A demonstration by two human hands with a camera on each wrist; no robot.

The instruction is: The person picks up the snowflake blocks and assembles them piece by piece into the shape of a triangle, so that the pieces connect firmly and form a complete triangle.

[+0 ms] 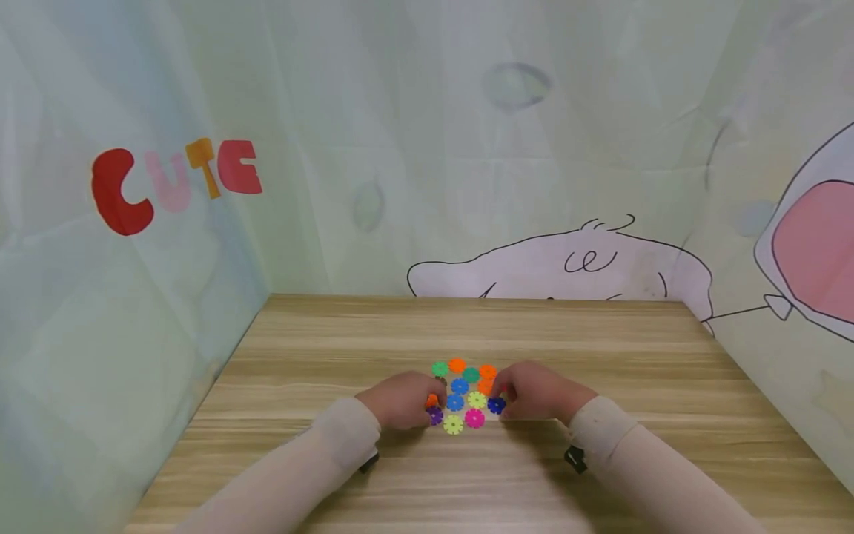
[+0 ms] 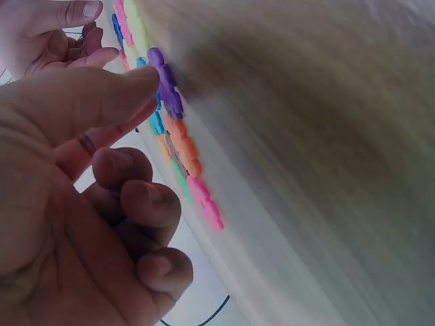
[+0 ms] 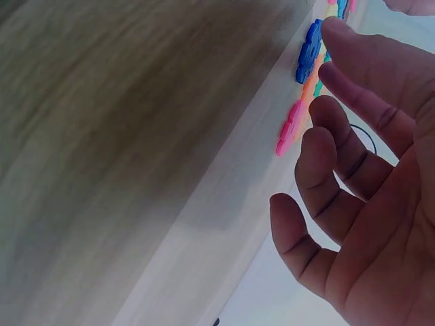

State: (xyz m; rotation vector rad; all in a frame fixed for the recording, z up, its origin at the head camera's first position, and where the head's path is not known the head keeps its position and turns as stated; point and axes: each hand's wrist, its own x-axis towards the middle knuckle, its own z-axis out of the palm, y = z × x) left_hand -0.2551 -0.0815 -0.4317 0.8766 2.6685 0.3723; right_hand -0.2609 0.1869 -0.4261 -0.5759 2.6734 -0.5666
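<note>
Left hand sits at the left edge of the cluster of small flat plastic snowflake-shaped discs in mixed colours on the light wood-grain tabletop. The left wrist view shows the grip partly closed: thumb tip touching the purple disc at the cluster's edge, other fingers curled underneath and holding nothing visible. Whether the thumb actually pinches the disc or only presses on it — cannot tell.

Right hand is at the right edge of the cluster, next to the dark blue disc. In the right wrist view its grip is loosely open, fingers relaxed and slightly bent, one fingertip just beside the dark blue disc; contact unclear.

Hidden or hard to read: the head view shows only the backs of both hands, fingertips covered. An orange disc is half hidden behind the left hand. Both wrist views see the discs edge-on and blurred, so their count is unreadable there.

Head view alone gives the layout — discs lying flat, touching, mid-tabletop, with pale sleeves on both arms and a printed cloth backdrop with "CUTE" lettering behind.
</note>
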